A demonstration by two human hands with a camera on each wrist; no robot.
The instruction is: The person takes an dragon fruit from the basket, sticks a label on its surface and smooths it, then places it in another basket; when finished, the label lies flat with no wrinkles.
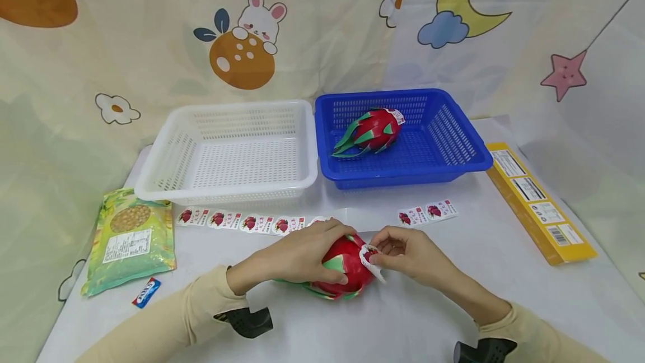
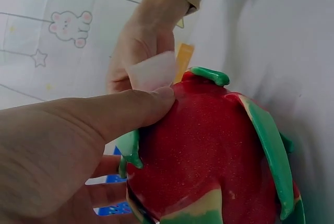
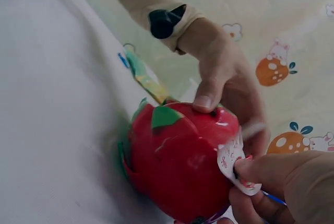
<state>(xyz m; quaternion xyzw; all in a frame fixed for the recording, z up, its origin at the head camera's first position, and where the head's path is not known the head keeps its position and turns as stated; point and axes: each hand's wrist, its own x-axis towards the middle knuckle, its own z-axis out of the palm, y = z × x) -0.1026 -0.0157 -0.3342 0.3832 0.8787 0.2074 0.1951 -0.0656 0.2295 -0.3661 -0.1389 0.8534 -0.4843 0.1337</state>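
A red dragon fruit (image 1: pixel 355 278) with green scales, possibly a model, lies on its side on the white table. My left hand (image 1: pixel 307 252) grips it from the left, thumb on the near side and fingers over the far side. At the fruit's right end, my right hand (image 1: pixel 414 255) pinches a white printed sticker (image 3: pixel 226 157) between thumb and fingers. Part of this sticker lies against the red skin, and its pale underside shows in the left wrist view. Behind the hands, a row of dragon fruit stickers (image 1: pixel 256 223) runs along a backing strip.
A white basket (image 1: pixel 221 192) stands at the back left. Beside it, a blue basket (image 1: pixel 403 173) holds another dragon fruit (image 1: pixel 374 130) bearing a sticker. More stickers (image 1: pixel 427 213) lie at right. A yellow box (image 1: pixel 541 206), a green bag (image 1: pixel 130 240) and a small blue packet (image 1: pixel 146 292) flank the hands.
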